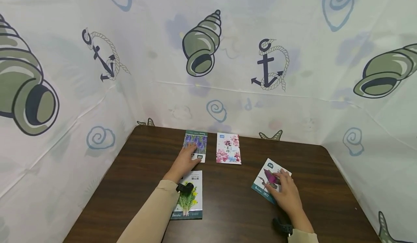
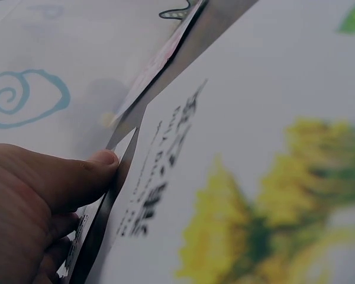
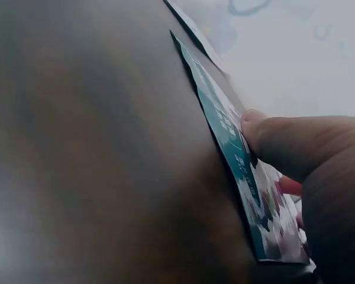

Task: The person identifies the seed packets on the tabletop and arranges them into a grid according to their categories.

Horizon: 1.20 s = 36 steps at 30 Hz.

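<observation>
In the head view my left hand (image 1: 184,161) rests on a packet with purple lavender (image 1: 199,139), fingers and thumb spread over its near part. Just below, under my left wrist, lies a packet with yellow flowers (image 1: 195,208); it fills much of the left wrist view. Over on the right, my right hand (image 1: 288,192) lies on a tilted packet with a dark pink flower (image 1: 260,185). Its thumb touches the near side and the fingers reach over the upper right part, hiding some of the print. That packet's green band (image 3: 225,133) shows in the right wrist view.
A white packet with pink blossoms (image 1: 228,149) lies at the back of the dark wooden table (image 1: 228,192), between the two hands. Patterned cloth walls (image 1: 238,102) rise along the table's back and sides. A dark wrist strap (image 1: 185,188) sits on the left wrist.
</observation>
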### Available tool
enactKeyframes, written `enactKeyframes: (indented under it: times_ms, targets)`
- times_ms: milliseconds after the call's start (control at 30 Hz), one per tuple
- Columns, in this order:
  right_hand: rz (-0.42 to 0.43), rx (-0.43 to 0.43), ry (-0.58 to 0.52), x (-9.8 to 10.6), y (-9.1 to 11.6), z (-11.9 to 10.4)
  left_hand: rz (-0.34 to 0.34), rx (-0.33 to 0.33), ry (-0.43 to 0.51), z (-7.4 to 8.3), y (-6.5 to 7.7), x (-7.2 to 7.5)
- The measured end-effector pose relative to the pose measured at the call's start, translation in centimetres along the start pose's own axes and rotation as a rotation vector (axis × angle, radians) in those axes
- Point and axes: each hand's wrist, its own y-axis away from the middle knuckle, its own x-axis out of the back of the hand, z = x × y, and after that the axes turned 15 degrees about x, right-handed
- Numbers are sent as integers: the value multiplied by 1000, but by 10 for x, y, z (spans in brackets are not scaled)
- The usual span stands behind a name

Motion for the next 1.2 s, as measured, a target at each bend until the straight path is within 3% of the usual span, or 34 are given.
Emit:
enactKeyframes:
  times_ms: [167, 400, 1200]
  targets:
    - [-5, 19, 17, 0, 10, -9, -8, 3, -5, 1, 0, 1]
    - [-80, -5, 25, 3, 8, -13, -9, -1, -4, 3, 2, 2]
    - [-79, 44, -26, -2, 11, -10, -16, -6, -24, -2, -1, -2]
